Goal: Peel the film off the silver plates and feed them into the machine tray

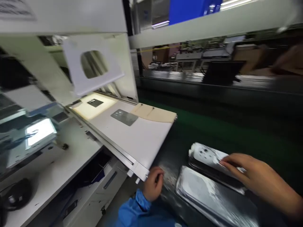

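My right hand [251,176] lies with its fingers stretched out on a silvery phone back cover [208,157] that rests on the dark green belt [213,129]. A second cover wrapped in shiny film [208,195] lies just in front of it. My left hand [153,184], in a blue sleeve [137,211], is curled into a loose fist at the corner of a white machine table [142,142]; what it holds, if anything, is hidden. A small grey plate [124,117] sits on that table.
A white machine housing with a raised flap [92,67] stands at the left, lit inside over a dark part [95,102]. A screen [39,132] and a mouse [17,194] sit on the white desk at far left. Blurred workstations lie beyond the belt.
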Motion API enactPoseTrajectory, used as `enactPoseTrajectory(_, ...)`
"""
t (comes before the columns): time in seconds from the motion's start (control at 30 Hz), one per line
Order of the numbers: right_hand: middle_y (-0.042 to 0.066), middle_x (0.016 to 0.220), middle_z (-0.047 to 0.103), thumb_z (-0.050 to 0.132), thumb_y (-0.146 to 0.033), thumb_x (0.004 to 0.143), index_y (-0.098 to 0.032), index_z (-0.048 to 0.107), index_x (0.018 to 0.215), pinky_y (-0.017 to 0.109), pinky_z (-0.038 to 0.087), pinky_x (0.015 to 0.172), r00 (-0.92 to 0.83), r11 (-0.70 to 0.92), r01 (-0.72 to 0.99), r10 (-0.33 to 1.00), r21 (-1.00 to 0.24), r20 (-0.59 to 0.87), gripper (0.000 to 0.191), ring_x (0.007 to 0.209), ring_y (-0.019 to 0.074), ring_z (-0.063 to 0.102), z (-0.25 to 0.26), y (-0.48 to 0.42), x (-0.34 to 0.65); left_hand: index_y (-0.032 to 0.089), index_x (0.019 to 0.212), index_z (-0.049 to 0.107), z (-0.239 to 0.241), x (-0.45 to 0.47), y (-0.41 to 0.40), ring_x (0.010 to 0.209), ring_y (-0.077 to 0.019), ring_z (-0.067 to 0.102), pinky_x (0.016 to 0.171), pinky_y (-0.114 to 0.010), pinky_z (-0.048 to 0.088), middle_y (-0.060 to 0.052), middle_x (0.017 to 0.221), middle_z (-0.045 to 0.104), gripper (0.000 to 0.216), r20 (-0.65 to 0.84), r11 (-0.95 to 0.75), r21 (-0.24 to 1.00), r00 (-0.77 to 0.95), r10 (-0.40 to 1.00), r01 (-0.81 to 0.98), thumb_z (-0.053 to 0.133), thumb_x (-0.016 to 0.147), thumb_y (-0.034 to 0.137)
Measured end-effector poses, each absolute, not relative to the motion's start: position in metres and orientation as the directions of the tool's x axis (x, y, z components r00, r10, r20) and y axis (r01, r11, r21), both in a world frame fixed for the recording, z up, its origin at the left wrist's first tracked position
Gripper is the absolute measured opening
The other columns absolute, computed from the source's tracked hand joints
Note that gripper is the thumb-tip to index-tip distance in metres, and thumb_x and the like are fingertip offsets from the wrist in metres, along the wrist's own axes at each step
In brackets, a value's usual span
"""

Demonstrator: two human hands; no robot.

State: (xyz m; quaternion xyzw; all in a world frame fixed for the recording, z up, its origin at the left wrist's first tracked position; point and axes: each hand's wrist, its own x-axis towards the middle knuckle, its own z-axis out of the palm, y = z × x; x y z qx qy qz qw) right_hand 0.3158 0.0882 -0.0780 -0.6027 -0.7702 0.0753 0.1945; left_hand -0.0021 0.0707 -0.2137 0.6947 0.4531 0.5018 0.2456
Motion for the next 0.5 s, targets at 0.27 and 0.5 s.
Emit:
enactPoseTrajectory(0.27,0.014,0.13,0.056,0.037,-0.047,0.093,-0.014,0.062,0.12,0.051,0.048,0.095,-0.327,0.358,0.93,0.909,-0.083,0.258,0.049,0.126,0.0328,0.044,-0.112,0.062,0.324,0.017,0.085,0.064,-0.202,0.001,0.066,0.066,-0.0134,0.062,0.057,-0.024,0.05,-0.006,0.08,0.068,0.019,0.473,-0.452,0.751,0.085,0.877,0.481,0.045,0.087,0.018)
enactPoseTrajectory(0.5,0.011,0.126,0.059,0.036,-0.028,0.091,-0.014,0.064,0.119,0.048,0.049,0.097,-0.349,0.366,0.93,0.905,-0.029,0.244,0.041,0.121,0.0282,0.052,-0.133,0.067,0.331,0.018,0.082,0.064,-0.2,0.005,0.068,0.062,-0.0121,0.061,0.055,-0.022,0.049,-0.005,0.078,0.067,0.02,0.483,-0.445,0.734,0.066,0.873,0.513,0.045,0.088,0.021)
